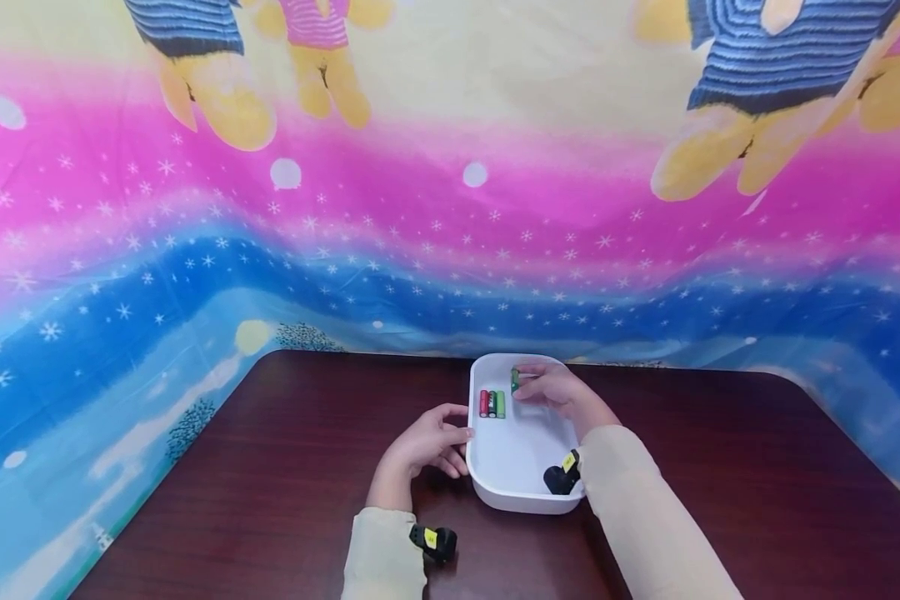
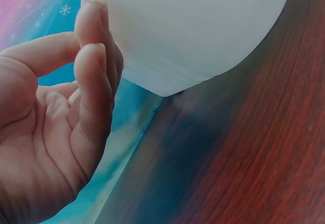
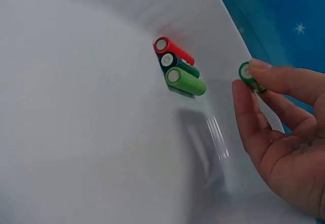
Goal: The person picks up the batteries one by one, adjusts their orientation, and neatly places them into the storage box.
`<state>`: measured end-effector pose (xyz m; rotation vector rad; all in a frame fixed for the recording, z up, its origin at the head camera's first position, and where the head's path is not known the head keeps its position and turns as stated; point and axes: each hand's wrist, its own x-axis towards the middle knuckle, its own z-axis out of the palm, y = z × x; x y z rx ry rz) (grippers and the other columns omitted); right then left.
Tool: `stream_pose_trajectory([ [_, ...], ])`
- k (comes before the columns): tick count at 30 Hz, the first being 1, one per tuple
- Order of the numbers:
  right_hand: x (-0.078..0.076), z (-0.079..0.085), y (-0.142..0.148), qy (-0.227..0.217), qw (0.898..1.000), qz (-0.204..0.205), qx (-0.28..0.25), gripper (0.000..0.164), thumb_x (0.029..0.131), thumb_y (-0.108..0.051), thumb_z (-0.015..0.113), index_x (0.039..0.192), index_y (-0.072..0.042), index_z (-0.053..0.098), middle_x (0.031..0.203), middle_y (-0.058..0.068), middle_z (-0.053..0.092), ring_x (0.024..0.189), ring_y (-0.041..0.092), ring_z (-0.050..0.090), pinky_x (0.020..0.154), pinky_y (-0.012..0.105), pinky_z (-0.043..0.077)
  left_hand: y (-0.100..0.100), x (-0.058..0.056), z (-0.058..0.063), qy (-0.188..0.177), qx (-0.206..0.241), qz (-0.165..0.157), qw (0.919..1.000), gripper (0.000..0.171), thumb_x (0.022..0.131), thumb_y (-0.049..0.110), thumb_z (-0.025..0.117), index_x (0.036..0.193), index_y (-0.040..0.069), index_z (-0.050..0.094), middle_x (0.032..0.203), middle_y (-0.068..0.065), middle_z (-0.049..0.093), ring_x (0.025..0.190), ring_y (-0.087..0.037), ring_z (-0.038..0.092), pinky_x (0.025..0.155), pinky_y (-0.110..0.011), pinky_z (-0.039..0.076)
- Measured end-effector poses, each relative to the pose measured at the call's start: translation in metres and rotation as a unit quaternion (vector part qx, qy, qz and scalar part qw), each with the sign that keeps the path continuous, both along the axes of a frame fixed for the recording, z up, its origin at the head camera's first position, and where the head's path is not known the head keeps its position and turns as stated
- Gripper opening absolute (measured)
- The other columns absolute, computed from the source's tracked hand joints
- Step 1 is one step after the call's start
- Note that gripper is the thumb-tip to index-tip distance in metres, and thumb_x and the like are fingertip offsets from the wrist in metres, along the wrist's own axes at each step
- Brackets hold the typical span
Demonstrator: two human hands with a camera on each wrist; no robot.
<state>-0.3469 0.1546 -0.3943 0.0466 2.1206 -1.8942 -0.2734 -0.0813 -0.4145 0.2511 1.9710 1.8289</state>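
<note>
A white tray [image 1: 525, 454] with rounded corners stands on the table. Three batteries lie side by side on its floor near the left wall: a red battery [image 3: 175, 51], a dark green battery [image 3: 181, 65] and a light green battery [image 3: 187, 83]. My right hand [image 1: 558, 388] is over the far part of the tray and pinches a green battery [image 3: 247, 72] between thumb and fingers, to the right of the three and above the tray floor. My left hand [image 1: 431, 442] is at the tray's left side, its loosely bent fingers [image 2: 91, 82] against the outer wall.
The dark red-brown wooden table [image 1: 307, 433] extends on both sides of the tray. A printed cloth [image 1: 435, 208] with snowflakes and bears hangs right behind the table's far edge. Black wrist cameras sit on both cream sleeves [image 1: 645, 500]; the right one overhangs the tray's near corner.
</note>
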Motion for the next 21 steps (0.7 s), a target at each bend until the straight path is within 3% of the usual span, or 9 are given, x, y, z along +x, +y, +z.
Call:
stream_pose_trajectory([
  [6,0.0,-0.01,-0.006,0.0,0.999,0.018,0.039,0.058,0.076,0.016,0.062,0.131,0.011,0.042,0.094,0.014,0.059,0.072,0.017,0.064,0.077,0.038,0.054,-0.001,0.0,0.002,-0.001,0.001,-0.003,1.0,0.046,0.092,0.011,0.056,0.133,0.001,0.037,0.069,-0.012,0.06,0.049,-0.018,0.061,0.048,-0.031,0.054],
  [13,-0.001,-0.014,-0.013,0.002,0.989,0.005,0.146,0.058,0.072,0.011,0.07,0.126,0.006,0.051,0.098,0.017,0.059,0.066,0.018,0.063,0.065,0.033,0.056,-0.002,0.001,0.003,-0.001,0.003,-0.009,1.0,0.048,0.092,0.01,0.055,0.134,-0.001,0.035,0.071,-0.014,0.06,0.048,-0.017,0.061,0.047,-0.03,0.054],
  [21,0.001,-0.019,-0.015,0.015,0.974,0.037,0.221,0.057,0.072,0.005,0.073,0.125,0.004,0.053,0.085,0.011,0.059,0.064,0.016,0.059,0.061,0.03,0.055,-0.002,0.002,0.003,0.001,-0.002,-0.007,1.0,0.048,0.093,0.012,0.055,0.135,-0.001,0.034,0.07,-0.011,0.06,0.049,-0.017,0.061,0.048,-0.031,0.054],
])
